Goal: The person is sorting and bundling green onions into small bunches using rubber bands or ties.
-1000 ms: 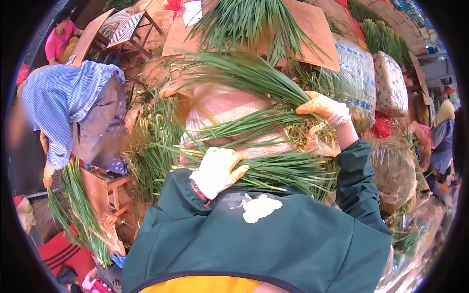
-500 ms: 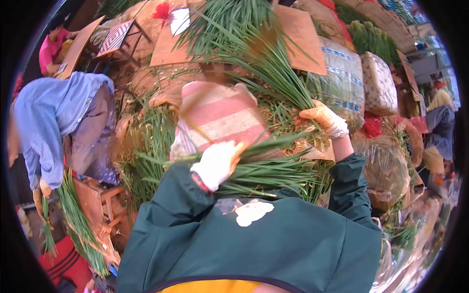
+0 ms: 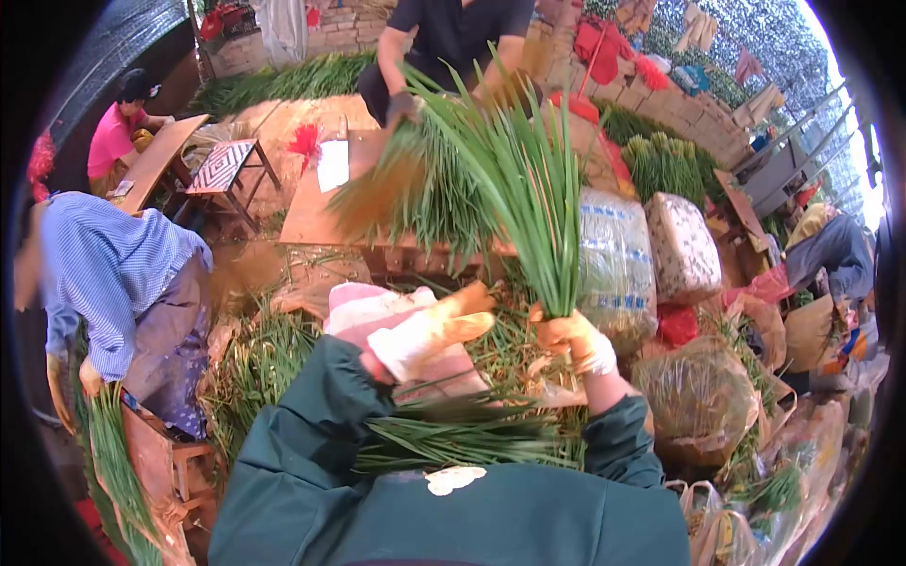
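A tall bundle of green leafy stalks [image 3: 533, 198] stands nearly upright, its lower end in my gloved right hand [image 3: 572, 341]. My gloved left hand [image 3: 436, 332] is raised over the pink and white striped cloth [image 3: 377, 307], fingers stretched to the right and holding nothing. More green stalks [image 3: 462, 436] lie across my lap, partly blurred, below both hands. Behind the upright bundle, a pile of stalks [image 3: 444, 189] rests on a wooden board [image 3: 311, 212].
A person in a dark shirt [image 3: 460, 38] is at the board's far side. At left, a person in a striped shirt [image 3: 123, 274] holds stalks. Wrapped bales [image 3: 615, 269] stand right, beside a plastic bag [image 3: 698, 396]. A patterned stool [image 3: 222, 168] is at upper left.
The view has tilted up, showing the person across the board. My right hand has brought the bundle upright. My left hand has left the lap stalks and opened.
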